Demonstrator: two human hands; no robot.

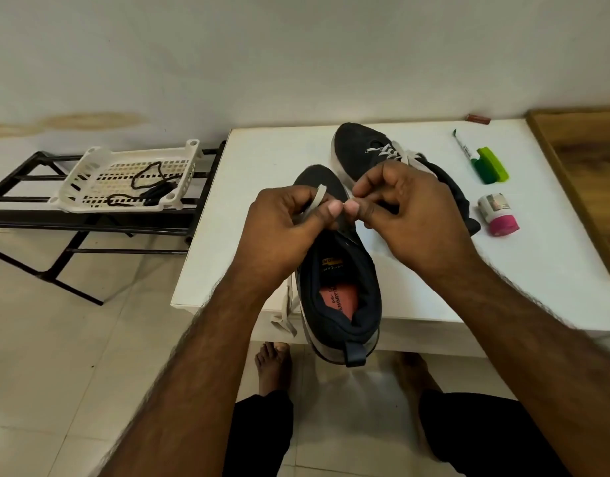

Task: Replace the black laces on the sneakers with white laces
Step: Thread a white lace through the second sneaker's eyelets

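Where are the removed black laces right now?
In the head view, the black laces lie in the white perforated basket on the black rack, left of the white table, apart from both sneakers.

Second sneaker [372, 149] blocks behind; table [262, 160] left bare.

You are facing a plain pale wall [296, 53] that is filling the upper half of the frame, with a brownish stain [90, 120] running along its lower left. Below it, a floor of light glossy tiles [73, 356] is spreading across the lower left. A black metal rack [38, 215] is standing at middle left, against the wall. A white surface [537, 270] is sitting at centre right, and a wooden board [585, 173] is lying along its right edge. Soft, even light is falling over everything.
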